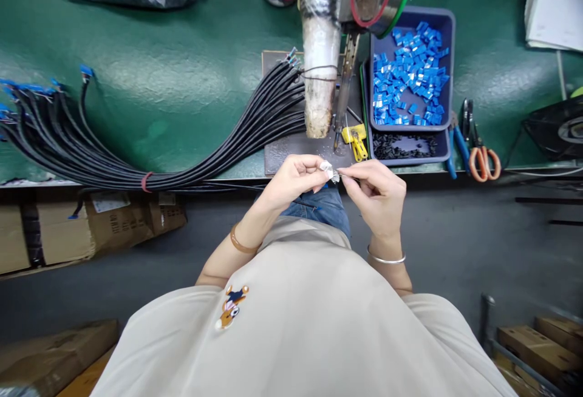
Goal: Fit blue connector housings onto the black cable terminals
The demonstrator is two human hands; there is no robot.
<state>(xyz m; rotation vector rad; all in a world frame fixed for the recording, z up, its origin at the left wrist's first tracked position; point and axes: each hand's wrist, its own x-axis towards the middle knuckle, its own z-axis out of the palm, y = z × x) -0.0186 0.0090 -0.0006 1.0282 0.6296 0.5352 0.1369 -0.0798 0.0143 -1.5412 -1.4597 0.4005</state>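
Note:
My left hand is closed in a pinch at the bench's front edge. At its fingertips is a small crumpled white and shiny piece, perhaps tape or wrapping; I cannot tell which. Facing it, my right hand is pinched with thumb and forefinger against the right side of that piece. Whatever lies between these fingers is too small to name. Just beyond the hands lie a yellow clip-like tool and a dark work mat. A soldering iron hangs tip down above the mat, beside a whitish wrapped tube.
A bundle of black cables with blue connectors at its left end crosses the green bench. Right of the mat, a tray of blue connectors overlaps one of small black parts. Blue-handled pliers and orange-handled scissors lie alongside.

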